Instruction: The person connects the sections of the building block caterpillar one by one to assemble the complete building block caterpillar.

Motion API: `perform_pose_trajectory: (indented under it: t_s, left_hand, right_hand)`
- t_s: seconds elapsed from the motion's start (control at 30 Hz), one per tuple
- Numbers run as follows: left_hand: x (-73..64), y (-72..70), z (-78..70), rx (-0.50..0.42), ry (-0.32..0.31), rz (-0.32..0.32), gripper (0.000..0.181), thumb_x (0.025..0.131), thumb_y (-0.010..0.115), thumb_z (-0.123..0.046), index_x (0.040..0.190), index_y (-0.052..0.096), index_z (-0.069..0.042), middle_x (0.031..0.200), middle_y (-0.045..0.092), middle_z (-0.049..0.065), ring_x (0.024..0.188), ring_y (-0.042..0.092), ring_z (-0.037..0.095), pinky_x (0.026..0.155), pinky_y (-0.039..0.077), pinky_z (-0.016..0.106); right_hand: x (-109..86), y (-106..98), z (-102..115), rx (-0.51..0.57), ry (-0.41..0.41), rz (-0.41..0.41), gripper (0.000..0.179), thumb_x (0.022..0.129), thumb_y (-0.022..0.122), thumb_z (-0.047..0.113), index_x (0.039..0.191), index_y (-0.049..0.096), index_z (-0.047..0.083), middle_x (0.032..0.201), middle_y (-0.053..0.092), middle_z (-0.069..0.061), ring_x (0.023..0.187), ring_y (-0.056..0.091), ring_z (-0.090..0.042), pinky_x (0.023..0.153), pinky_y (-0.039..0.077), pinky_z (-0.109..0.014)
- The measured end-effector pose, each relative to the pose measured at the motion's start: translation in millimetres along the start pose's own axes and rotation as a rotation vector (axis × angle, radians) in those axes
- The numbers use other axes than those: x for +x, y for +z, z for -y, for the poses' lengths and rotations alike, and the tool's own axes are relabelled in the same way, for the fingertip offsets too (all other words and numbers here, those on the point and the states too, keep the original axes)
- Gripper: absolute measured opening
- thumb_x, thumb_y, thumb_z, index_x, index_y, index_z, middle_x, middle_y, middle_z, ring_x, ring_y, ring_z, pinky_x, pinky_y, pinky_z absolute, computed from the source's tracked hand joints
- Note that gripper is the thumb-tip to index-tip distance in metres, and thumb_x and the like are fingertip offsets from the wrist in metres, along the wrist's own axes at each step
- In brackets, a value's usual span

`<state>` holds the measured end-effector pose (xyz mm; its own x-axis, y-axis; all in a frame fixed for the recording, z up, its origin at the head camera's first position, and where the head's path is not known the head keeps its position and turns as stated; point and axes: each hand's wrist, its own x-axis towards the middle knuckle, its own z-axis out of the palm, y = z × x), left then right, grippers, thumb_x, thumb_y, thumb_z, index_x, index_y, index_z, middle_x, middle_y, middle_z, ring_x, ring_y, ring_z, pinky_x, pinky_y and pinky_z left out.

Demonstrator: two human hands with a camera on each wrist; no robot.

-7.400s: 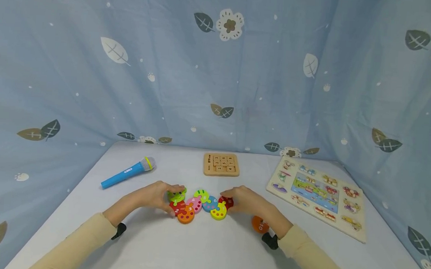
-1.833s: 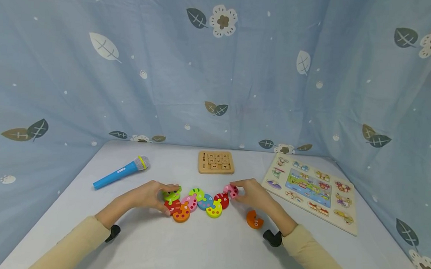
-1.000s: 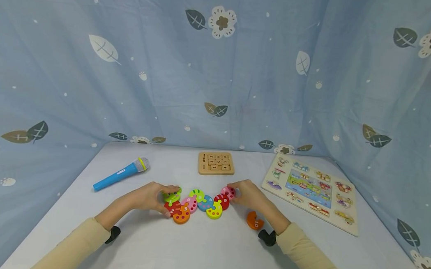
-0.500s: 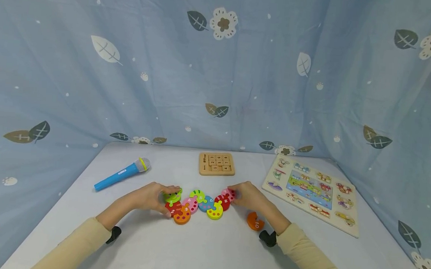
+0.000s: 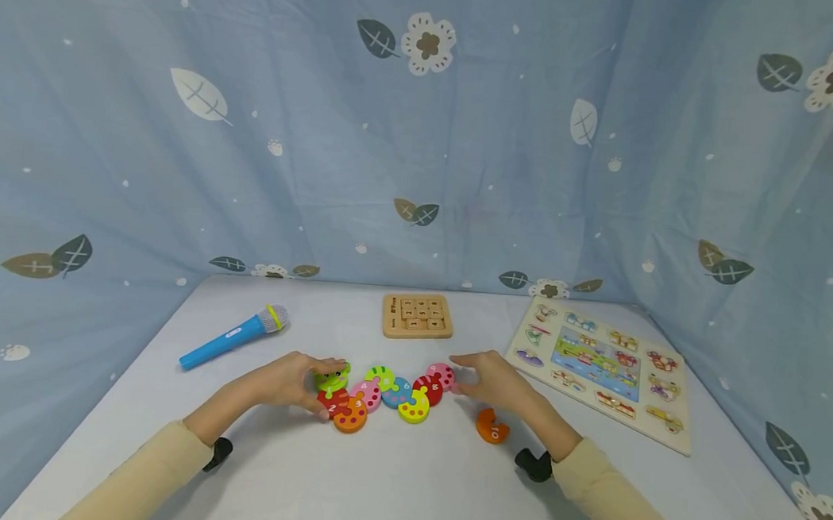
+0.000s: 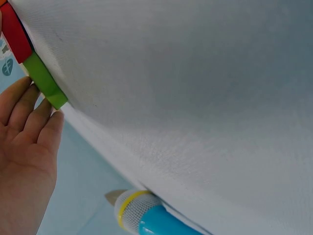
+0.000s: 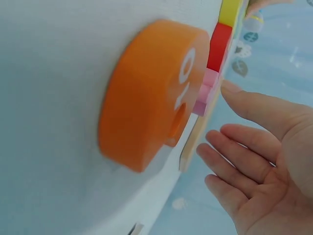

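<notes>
A number caterpillar puzzle (image 5: 397, 392) of joined coloured pieces lies in a wavy row across the table. At its left end my left hand (image 5: 290, 381) holds the green head (image 5: 334, 378) and red 2 piece (image 5: 332, 402) between fingers and thumb. In the left wrist view the fingertips touch the green edge (image 6: 45, 81). My right hand (image 5: 498, 384) stands with spread fingers just right of the pink end piece (image 5: 440, 375), which sits against the red 8 piece (image 5: 428, 389). Nearer me lies a loose orange 10 piece (image 5: 492, 427), large in the right wrist view.
A blue toy microphone (image 5: 234, 336) lies at the left. Behind the caterpillar is a wooden number slide puzzle (image 5: 388, 322). A picture peg board (image 5: 563, 321) lies at the right. A patterned blue curtain (image 5: 310, 126) hangs behind the white table (image 5: 345, 486).
The pink piece, earlier carried in by my right hand, now sits joined to the red 8 piece. My right fingers have let it go and drawn slightly right. The left hand stays put.
</notes>
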<state>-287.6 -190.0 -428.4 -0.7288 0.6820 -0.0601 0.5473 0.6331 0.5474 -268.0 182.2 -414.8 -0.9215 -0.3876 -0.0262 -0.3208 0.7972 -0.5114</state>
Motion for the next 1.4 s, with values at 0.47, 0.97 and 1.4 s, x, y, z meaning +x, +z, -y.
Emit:
perform_pose_trajectory:
  t_s: [0.47, 0.97, 1.4]
  left_hand:
    - [-0.6, 0.8, 2.0, 0.007, 0.014, -0.004, 0.084, 0.07, 0.084, -0.044, 0.138, 0.053, -0.006, 0.144, 0.048, 0.01, 0.136, 0.037, 0.034, 0.107, 0.034, 0.052]
    - [0.0, 0.8, 2.3, 0.011, -0.006, -0.003, 0.084, 0.07, 0.084, -0.044, 0.138, 0.053, -0.007, 0.144, 0.047, 0.011, 0.136, 0.036, 0.035, 0.107, 0.033, 0.053]
    - [1.2, 1.8, 5.6, 0.012, 0.006, -0.001, 0.084, 0.07, 0.083, -0.045, 0.138, 0.053, -0.006, 0.144, 0.047, 0.01, 0.136, 0.037, 0.033, 0.107, 0.034, 0.052]
  right_hand:
    - [-25.4, -0.3, -8.4, 0.025, -0.047, -0.047, 0.048, 0.082, 0.078, 0.016, 0.127, 0.063, 0.004, 0.128, 0.061, -0.016, 0.046, 0.04, -0.011, 0.043, 0.039, -0.019]
    - [-51.3, -0.5, -17.0, 0.014, -0.097, -0.08, 0.041, 0.084, 0.075, 0.015, 0.121, 0.065, -0.002, 0.122, 0.065, -0.015, 0.115, 0.059, -0.033, 0.089, 0.052, -0.043]
    - [-75.6, 0.1, -29.2, -0.008, -0.143, -0.095, 0.042, 0.082, 0.078, 0.016, 0.117, 0.066, -0.004, 0.116, 0.067, -0.015, 0.111, 0.061, -0.032, 0.092, 0.05, -0.046]
